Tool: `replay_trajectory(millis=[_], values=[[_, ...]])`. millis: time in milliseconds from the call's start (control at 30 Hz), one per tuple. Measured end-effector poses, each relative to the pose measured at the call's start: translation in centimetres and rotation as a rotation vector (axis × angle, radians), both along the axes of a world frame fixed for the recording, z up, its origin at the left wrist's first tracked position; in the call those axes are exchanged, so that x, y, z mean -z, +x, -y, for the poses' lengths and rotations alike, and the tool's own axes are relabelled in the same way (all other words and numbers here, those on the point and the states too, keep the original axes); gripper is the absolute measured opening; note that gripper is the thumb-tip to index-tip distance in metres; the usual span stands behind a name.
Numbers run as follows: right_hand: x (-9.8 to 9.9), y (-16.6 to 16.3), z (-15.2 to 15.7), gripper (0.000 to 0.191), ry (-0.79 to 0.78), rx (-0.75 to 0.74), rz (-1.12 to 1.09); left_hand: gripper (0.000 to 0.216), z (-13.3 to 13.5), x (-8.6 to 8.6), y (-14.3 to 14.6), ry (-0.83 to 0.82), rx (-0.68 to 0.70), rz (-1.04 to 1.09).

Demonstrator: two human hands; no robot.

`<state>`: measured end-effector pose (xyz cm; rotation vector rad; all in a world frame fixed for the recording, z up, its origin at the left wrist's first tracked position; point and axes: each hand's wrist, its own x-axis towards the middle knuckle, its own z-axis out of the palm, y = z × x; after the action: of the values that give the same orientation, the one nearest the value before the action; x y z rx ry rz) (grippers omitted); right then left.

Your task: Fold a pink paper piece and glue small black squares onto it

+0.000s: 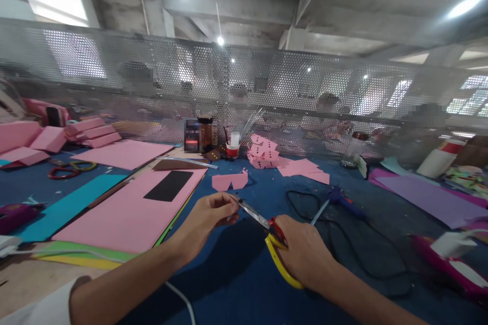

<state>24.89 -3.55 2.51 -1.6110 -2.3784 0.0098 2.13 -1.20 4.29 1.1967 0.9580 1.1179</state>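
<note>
My right hand [303, 249] is wrapped round the handles of a pair of scissors [280, 264], one loop yellow and one red. The metal blades point up and left toward my left hand [206, 221]. Thumb and fingers of that hand are pinched together right at the blade tips. Whatever sits in the pinch is too small and too hidden to name. Just beyond my hands, a pink paper cutout [229, 182] with a notched lower edge lies on the blue table [236, 284].
Pink sheets [114, 213] with a black card [169, 186] lie at left. Behind stand dotted pink pieces [263, 151] and a red-white cup [233, 150]. To the right are a blue glue gun [346, 204] with its black cord and purple sheets [430, 195]. A perforated screen [290, 81] closes the back.
</note>
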Motion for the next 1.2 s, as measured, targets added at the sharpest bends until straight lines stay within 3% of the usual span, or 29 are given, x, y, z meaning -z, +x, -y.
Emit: replay_trajectory(millis=[1200], values=[[0.58,0.39,-0.49,0.012,-0.008,-0.014,-0.019,0.014,-0.23,0.17,-0.20,-0.025,0.008,-0.016]])
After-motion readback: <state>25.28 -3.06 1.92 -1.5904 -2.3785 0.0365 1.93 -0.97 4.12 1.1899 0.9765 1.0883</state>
